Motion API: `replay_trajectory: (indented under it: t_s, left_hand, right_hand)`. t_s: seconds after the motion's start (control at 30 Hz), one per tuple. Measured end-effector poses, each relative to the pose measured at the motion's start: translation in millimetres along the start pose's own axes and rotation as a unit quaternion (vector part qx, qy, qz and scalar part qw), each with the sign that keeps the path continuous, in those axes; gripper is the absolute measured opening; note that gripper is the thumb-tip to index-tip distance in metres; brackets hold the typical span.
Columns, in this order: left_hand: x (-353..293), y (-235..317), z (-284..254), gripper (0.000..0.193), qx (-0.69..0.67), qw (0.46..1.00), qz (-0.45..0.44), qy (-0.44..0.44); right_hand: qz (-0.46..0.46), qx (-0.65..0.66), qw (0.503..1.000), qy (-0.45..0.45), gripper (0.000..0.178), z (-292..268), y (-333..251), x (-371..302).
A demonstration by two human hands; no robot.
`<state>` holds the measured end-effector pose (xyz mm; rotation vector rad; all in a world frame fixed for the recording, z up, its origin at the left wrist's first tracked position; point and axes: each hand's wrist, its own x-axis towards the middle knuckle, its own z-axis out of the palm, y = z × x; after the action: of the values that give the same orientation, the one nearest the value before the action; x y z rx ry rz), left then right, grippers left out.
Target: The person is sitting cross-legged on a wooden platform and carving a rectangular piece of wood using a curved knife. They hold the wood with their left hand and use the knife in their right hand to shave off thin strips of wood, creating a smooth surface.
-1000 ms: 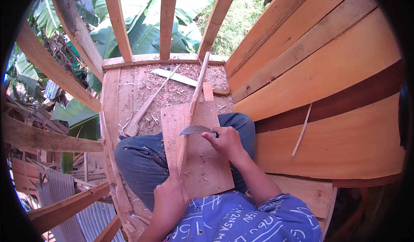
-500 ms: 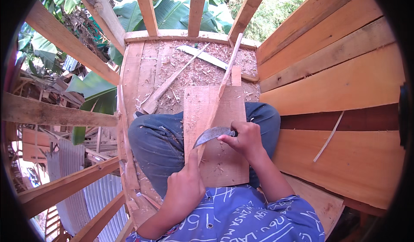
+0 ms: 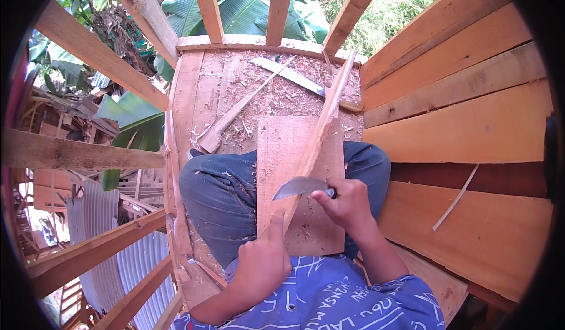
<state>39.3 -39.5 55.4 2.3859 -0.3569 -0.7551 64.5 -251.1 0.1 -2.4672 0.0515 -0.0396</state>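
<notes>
My right hand (image 3: 348,203) grips the dark handle of a curved knife (image 3: 300,186), its broad grey blade lying across a long wooden strip (image 3: 318,136). That strip slants from my lap up to the far right of the floor. With my left hand (image 3: 265,256) I hold the strip's near end, the index finger stretched along it and the other fingers curled. Beneath the strip, a flat wooden board (image 3: 276,147) rests across my lap between my knees. The blade's tip points left, a little beyond my left fingertip.
Wood shavings (image 3: 247,95) cover the floor ahead. A long-bladed machete (image 3: 288,76) and a tapered wooden piece (image 3: 235,112) lie there. Slatted rails (image 3: 88,153) stand at left and far side; a plank wall (image 3: 459,124) rises on the right, with a thin sliver (image 3: 456,197) against it.
The strip has turned, showing a wider face. The knife has shifted slightly along it, and my left hand has moved a little nearer my body.
</notes>
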Motion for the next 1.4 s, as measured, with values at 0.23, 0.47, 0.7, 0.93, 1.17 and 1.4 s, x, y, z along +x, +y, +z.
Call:
replay_trajectory:
  t_s: [0.23, 0.47, 0.7, 0.93, 1.17, 1.4]
  left_hand:
    - [0, 1, 2, 0.06, -0.007, 1.0, 0.017, 0.022]
    - [-2, -3, 7, 0.062, -0.014, 1.0, -0.005, 0.028]
    - [1, -3, 3, 0.056, -0.026, 1.0, -0.012, 0.007]
    - [1, 0, 3, 0.068, -0.023, 0.999, 0.004, 0.03]
    - [3, -4, 5, 0.066, -0.029, 0.998, 0.009, 0.049]
    - [4, -1, 0, 0.058, -0.029, 0.999, -0.021, 0.006]
  right_hand:
    - [0.071, -0.069, 0.995, 0.017, 0.07, 3, 31, 23]
    - [0.104, -0.111, 0.98, 0.126, 0.072, -5, 88, 47]
    - [0.12, 0.016, 0.991, 0.065, 0.066, -22, 54, 33]
    - [-0.019, -0.069, 0.996, 0.044, 0.072, 17, 37, 26]
    - [0.037, -0.077, 0.994, 0.068, 0.069, 23, 53, 47]
    - [-0.073, 0.034, 0.997, -0.001, 0.056, 27, 37, 25]
